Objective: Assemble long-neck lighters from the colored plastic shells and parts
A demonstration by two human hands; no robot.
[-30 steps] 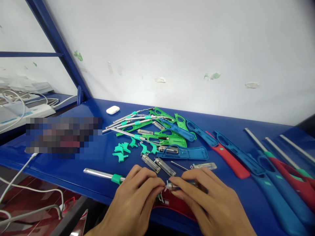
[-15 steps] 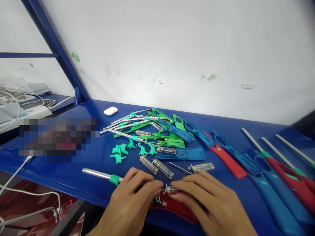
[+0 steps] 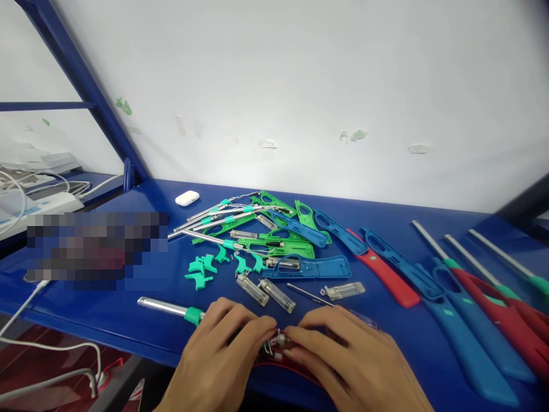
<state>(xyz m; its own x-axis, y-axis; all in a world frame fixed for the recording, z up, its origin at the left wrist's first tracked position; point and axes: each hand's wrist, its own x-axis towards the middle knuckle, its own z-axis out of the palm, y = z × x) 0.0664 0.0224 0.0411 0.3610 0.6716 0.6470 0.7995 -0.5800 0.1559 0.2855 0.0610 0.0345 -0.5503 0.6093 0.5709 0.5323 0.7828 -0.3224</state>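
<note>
Left hand [image 3: 229,337]: curled low over the bench [image 3: 422,349], thumb and forefinger drawn narrow; I cannot tell what, if anything, they pinch.
Right hand [image 3: 349,346]: closed on a small clear tank [image 3: 282,339], my fingertips about its near end, its pale top pointing toward my left hand.
Red shell [image 3: 295,366]: beneath both hands, mostly covered by them; a white wire [image 3: 268,347] loops beside my left fingertips.
Metal tube [image 3: 163,305]: juts out left of my left hand, with a green collar [image 3: 194,315] just beside the knuckles.
Handling: I judge the tank light, stiff and rather slick, best held by its smooth body, as the top looks fragile; the wire seems soft and easily snagged, the shell thin and firm, better steadied by its edges.
Ahead of my hands: two loose clear tanks [image 3: 277,295], a thin metal rod [image 3: 309,294], and green triggers [image 3: 198,280] farther left.
Right of my hands: blue-handled lighters [image 3: 476,349], well apart from my fingers.
</note>
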